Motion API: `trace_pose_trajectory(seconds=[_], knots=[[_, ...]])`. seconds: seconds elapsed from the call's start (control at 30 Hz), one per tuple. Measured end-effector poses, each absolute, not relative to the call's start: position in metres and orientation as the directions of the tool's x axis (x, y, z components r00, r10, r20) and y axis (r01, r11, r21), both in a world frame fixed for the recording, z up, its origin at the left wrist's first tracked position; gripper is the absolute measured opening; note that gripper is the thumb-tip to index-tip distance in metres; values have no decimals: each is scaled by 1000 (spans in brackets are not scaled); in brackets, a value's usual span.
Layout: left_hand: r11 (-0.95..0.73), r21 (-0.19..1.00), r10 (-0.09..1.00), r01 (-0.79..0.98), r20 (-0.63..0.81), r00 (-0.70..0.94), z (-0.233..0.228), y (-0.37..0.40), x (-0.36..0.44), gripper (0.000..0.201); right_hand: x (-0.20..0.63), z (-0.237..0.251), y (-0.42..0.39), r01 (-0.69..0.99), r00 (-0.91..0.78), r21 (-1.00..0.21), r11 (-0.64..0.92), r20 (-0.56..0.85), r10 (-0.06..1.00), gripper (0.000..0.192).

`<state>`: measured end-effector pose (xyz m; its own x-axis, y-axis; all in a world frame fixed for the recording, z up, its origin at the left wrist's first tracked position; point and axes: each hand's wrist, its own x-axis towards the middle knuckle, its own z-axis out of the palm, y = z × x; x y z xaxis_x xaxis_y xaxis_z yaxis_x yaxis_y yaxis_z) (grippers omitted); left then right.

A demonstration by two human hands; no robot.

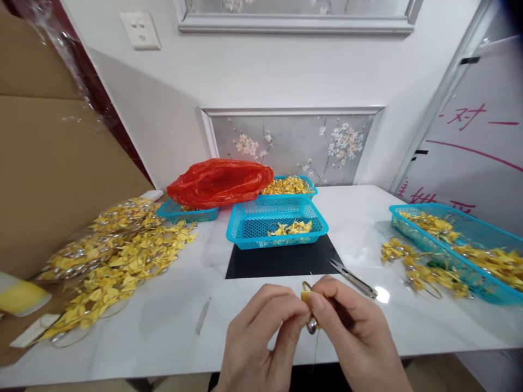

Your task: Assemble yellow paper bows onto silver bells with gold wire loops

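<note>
My left hand (261,335) and my right hand (355,329) meet over the near edge of the white table (183,326). Both pinch one small yellow ornament (306,296) with a gold loop on top and a little silver bell (312,325) hanging below. Fingertips of both hands touch it from either side. Small metal snips (353,277) lie just behind my right hand. A black mat (281,260) lies beyond the hands, with a blue basket (278,220) on its far edge holding a few yellow ornaments.
A big heap of yellow ornaments (110,261) covers the table's left side beside a cardboard box (49,163). A red plastic bag (220,181) lies over another blue basket (186,213). A third basket (292,185) stands behind; a long blue tray (461,245) of ornaments sits right.
</note>
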<state>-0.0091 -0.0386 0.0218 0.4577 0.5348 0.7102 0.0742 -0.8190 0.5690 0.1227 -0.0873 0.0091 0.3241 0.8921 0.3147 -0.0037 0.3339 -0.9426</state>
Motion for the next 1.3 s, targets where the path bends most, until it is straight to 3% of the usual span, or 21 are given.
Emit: trace_pose_trajectory(seconds=[0.23,0.3,0.37,0.4,0.47,0.53,0.63,0.77,0.87,1.03,1.3], knots=[[-540,822,808,183,444,388,24,-43,-1,20,127,3,-84,91,330,-931,355,364,871,28],[-367,923,859,117,288,424,26,-42,1,23,127,3,-85,92,322,-932,350,361,875,29],[-48,999,853,-4,43,520,27,-41,1,26,127,3,-85,48,301,-939,340,338,891,29],[156,985,812,-71,-87,577,26,-41,0,28,127,3,-85,12,287,-945,326,315,904,29],[509,842,683,-180,-269,679,22,-40,0,32,128,4,-86,-48,253,-957,287,267,930,30],[668,706,596,-236,-316,739,17,-41,0,37,130,6,-86,-78,212,-966,248,227,951,32],[658,706,600,-263,-280,749,10,-40,3,37,133,7,-84,-198,102,-968,156,138,985,35],[461,849,734,-258,-201,649,8,-37,7,36,135,2,-80,-384,61,-921,62,42,997,36],[294,931,826,-215,-134,548,11,-38,6,39,137,-2,-76,-350,135,-933,85,40,990,38],[137,977,804,-162,-14,595,10,-44,-3,51,136,0,-74,-283,168,-953,104,58,984,40],[1,995,838,-102,55,543,8,-38,-7,26,141,3,-74,-156,163,-981,111,86,983,40]])
